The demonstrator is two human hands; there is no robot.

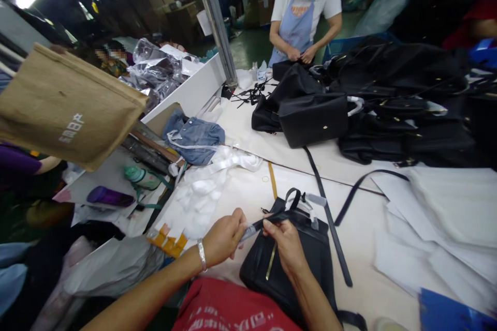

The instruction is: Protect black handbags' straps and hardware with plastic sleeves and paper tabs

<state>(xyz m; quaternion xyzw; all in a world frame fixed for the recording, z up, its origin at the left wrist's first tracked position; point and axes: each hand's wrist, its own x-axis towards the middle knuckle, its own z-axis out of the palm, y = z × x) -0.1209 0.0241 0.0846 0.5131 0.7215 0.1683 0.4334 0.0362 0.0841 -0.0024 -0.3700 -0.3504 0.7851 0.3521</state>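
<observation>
A small black backpack (256,261) with a gold zipper lies on the table in front of me. Above its top part, my left hand (225,235) is closed round the end of a black strap (277,216), where a greyish plastic wrapping shows. My right hand (286,243) pinches the same strap between thumb and fingers, close beside the left. The bag's top handle (293,197) stands up behind my hands, with clear wrapping at its foot. A long loose black strap (330,217) runs along the bag's right side.
Black bags (314,119) are heaped at the back right. White sheets (423,227) lie on the right, white padding (198,196) and a blue denim bundle (194,137) on the left. A brown hanging bag (72,106) is at upper left. A co-worker (301,15) stands across the table.
</observation>
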